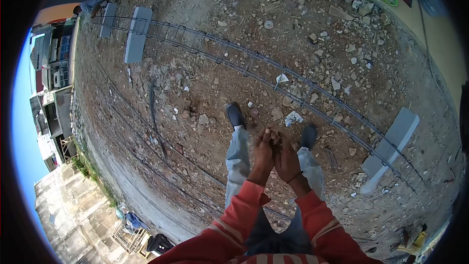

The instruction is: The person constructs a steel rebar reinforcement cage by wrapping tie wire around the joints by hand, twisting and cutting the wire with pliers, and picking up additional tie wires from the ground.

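My left hand (pixel 264 152) and my right hand (pixel 287 157) are held together in front of my legs, fingers curled in and touching. Whatever lies between the fingertips, if anything, is too small to make out. Ahead of the hands, a long rebar cage (pixel 246 71) of thin bars tied with stirrups runs across from upper left to lower right. Its right end rests on a grey block (pixel 398 132). Toward the far left, another grey block (pixel 138 34) and a smaller grey block (pixel 108 19) are under it. Neither hand touches the cage.
Loose steel bars (pixel 188 159) lie on the rubble-strewn ground to the left. Paper scraps (pixel 293 118) and stones are scattered near my shoes. A person (pixel 92 6) is at the cage's far left end. A wall (pixel 430 29) stands at right.
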`<state>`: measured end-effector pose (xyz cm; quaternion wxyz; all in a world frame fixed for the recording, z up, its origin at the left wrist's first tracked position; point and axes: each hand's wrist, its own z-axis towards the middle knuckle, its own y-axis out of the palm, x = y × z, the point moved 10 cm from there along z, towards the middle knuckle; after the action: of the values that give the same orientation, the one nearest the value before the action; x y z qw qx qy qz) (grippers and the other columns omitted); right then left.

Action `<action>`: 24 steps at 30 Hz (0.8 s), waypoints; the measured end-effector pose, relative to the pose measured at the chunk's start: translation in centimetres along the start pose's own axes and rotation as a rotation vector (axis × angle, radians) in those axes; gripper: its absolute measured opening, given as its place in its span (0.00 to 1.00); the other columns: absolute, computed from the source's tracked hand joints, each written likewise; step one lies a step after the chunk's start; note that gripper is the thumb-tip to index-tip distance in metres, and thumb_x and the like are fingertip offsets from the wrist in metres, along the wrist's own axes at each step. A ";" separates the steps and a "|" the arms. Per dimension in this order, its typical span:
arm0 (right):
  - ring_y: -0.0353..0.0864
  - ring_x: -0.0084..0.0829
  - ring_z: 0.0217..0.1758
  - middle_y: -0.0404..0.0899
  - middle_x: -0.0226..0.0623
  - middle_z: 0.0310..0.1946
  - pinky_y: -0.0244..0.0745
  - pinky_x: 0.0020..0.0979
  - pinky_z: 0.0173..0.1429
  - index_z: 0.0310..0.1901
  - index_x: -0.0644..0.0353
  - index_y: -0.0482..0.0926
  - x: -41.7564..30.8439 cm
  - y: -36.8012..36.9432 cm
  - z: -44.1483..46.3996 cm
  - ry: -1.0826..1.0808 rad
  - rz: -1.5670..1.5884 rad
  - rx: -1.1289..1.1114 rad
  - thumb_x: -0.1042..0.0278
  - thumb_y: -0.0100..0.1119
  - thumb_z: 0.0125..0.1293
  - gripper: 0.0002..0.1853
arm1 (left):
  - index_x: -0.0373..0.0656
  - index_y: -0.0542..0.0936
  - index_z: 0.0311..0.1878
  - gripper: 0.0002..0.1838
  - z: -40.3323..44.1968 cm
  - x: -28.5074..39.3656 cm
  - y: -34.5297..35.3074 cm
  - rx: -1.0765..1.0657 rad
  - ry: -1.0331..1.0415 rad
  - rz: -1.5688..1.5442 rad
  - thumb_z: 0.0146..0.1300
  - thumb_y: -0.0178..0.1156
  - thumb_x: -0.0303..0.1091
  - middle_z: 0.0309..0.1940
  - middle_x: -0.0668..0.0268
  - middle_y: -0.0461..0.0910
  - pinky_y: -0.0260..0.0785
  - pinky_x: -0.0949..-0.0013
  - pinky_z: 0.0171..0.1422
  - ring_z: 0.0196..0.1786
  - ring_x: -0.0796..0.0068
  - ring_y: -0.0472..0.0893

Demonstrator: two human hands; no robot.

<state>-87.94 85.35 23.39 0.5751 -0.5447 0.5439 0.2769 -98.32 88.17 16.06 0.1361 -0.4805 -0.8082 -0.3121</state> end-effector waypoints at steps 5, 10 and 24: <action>0.82 0.59 0.39 0.82 0.60 0.38 0.74 0.57 0.44 0.62 0.56 0.66 4.5 8.4 3.7 0.412 -0.399 -0.408 0.57 0.43 0.75 0.19 | 0.40 0.77 0.49 0.09 7.8 5.2 -2.1 -0.102 -0.063 0.013 0.76 0.51 0.33 0.26 0.73 0.69 0.63 0.73 0.36 0.29 0.81 0.67; 0.84 0.54 0.36 0.84 0.51 0.38 0.75 0.55 0.42 0.59 0.47 0.70 6.4 11.3 7.0 0.816 -0.090 -0.016 0.62 0.44 0.74 0.15 | 0.35 0.81 0.46 0.13 14.0 10.0 2.4 -0.428 -0.047 0.635 0.75 0.51 0.34 0.28 0.69 0.77 0.71 0.74 0.40 0.32 0.80 0.75; 0.68 0.20 0.16 0.70 0.29 0.19 0.72 0.27 0.26 0.49 0.61 0.75 9.8 26.2 11.2 0.831 0.777 0.630 0.69 0.43 0.74 0.11 | 0.41 0.83 0.48 0.12 35.4 16.3 2.5 -0.841 0.337 1.836 0.64 0.64 0.34 0.43 0.56 0.83 0.76 0.62 0.52 0.46 0.60 0.84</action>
<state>-105.72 99.68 3.73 0.3072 -0.1752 0.9335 0.0582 -101.55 122.82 -1.74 0.2549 -0.8728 0.0764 -0.4091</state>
